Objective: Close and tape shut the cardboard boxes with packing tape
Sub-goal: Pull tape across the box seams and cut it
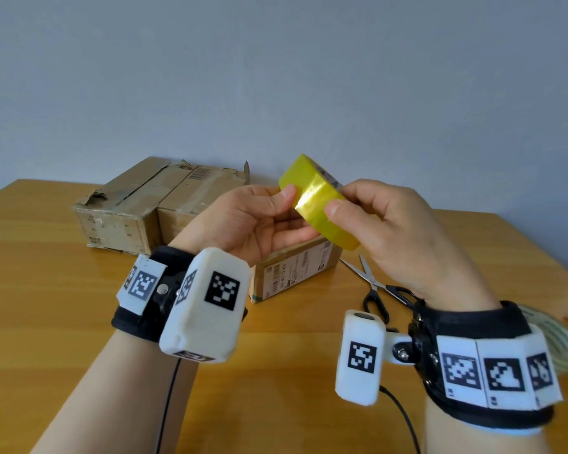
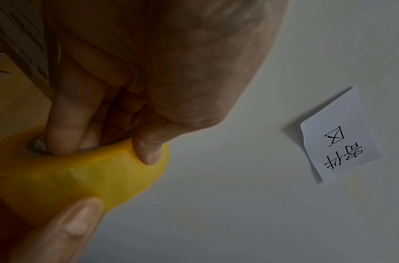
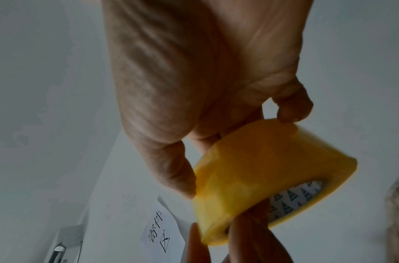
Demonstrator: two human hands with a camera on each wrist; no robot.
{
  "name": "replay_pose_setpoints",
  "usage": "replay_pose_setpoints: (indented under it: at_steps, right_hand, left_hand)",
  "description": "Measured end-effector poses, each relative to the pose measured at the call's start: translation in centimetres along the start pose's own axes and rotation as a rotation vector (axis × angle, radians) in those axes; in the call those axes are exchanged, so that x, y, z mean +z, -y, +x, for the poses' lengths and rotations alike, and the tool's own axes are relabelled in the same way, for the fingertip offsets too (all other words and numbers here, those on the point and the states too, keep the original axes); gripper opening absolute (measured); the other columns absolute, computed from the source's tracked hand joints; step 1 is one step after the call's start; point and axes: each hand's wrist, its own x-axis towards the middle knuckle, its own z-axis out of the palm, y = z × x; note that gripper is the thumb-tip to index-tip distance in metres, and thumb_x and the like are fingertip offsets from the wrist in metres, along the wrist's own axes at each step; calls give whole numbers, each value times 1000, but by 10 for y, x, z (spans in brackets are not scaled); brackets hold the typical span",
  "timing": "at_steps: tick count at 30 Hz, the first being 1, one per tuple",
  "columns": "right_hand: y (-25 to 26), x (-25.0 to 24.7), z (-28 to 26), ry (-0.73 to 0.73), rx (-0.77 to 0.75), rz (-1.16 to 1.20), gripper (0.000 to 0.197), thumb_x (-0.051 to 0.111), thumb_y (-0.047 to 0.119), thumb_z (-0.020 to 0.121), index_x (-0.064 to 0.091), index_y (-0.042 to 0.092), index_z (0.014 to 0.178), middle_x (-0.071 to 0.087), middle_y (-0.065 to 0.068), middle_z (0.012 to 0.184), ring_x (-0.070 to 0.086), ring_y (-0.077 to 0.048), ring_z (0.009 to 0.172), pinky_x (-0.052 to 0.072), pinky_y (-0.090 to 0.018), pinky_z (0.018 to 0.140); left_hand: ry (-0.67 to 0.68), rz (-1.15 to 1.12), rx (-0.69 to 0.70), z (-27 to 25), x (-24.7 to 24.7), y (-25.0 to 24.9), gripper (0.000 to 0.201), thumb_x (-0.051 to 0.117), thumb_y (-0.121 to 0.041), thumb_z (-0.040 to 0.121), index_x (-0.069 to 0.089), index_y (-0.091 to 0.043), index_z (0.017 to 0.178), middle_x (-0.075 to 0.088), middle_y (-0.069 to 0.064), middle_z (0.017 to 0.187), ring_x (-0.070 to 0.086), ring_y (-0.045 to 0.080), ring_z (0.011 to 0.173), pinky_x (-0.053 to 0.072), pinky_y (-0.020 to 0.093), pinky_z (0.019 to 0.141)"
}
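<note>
Both hands hold a yellow packing tape roll [image 1: 318, 204] in the air above a small labelled cardboard box [image 1: 292, 270]. My left hand [image 1: 295, 211] grips the roll with the thumb on its outer band and fingers underneath. In the left wrist view a finger of the left hand [image 2: 104, 147] reaches into the core of the roll [image 2: 81, 174]. My right hand [image 1: 341, 201] pinches the band from the right. The right wrist view shows the right hand [image 3: 236, 146] with thumb and a fingertip on opposite sides of the roll [image 3: 261, 178]. Two larger worn boxes [image 1: 122, 211] [image 1: 191, 198] stand side by side at the back left.
Scissors [image 1: 374, 286] lie on the wooden table [image 1: 63, 306] right of the small box. A second, paler tape roll [image 1: 561, 345] lies partly hidden behind my right wrist. A paper note [image 2: 342, 135] hangs on the wall. Cables run from both wrist cameras.
</note>
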Motion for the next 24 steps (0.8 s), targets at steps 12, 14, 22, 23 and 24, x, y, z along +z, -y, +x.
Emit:
replay_pose_setpoints:
  at_steps: [12, 14, 22, 23, 24]
  right_hand:
    - [3, -3, -1, 25, -2, 63, 27, 57, 36, 94, 70, 33, 117, 74, 11, 104, 68, -6, 99, 58, -46, 88]
    - [3, -2, -1, -18, -15, 88, 26, 60, 36, 96, 71, 31, 119, 75, 12, 105, 69, -6, 100, 58, -44, 89]
    - [1, -1, 0, -135, 6, 72, 30, 64, 39, 100, 68, 31, 128, 74, 15, 110, 70, -3, 103, 59, -40, 89]
    - [1, -1, 0, -145, 11, 74, 30, 64, 40, 99, 69, 32, 128, 74, 16, 109, 70, -2, 102, 60, -40, 89]
    - [2, 0, 0, -151, 15, 72, 29, 63, 40, 99, 69, 33, 127, 74, 16, 109, 70, -2, 102, 60, -39, 88]
  left_hand:
    - [-56, -27, 24, 3, -2, 0, 45, 52, -21, 90, 56, 10, 123, 62, 26, 123, 58, 34, 120, 56, 34, 90]
    - [-75, 21, 48, 4, -2, -1, 46, 55, -26, 89, 59, 7, 121, 60, 24, 122, 58, 33, 118, 57, 31, 88]
    - [-406, 789, 509, 1, 0, -3, 53, 78, -39, 79, 58, -18, 123, 64, 11, 114, 65, 19, 105, 56, 28, 82]
    - [-379, 886, 568, -1, 0, -4, 54, 78, -39, 77, 58, -25, 124, 62, 4, 116, 63, 14, 109, 55, 29, 87]
    - [-336, 959, 612, -2, 3, -4, 53, 78, -39, 76, 59, -29, 124, 59, -1, 118, 61, 11, 112, 54, 31, 92]
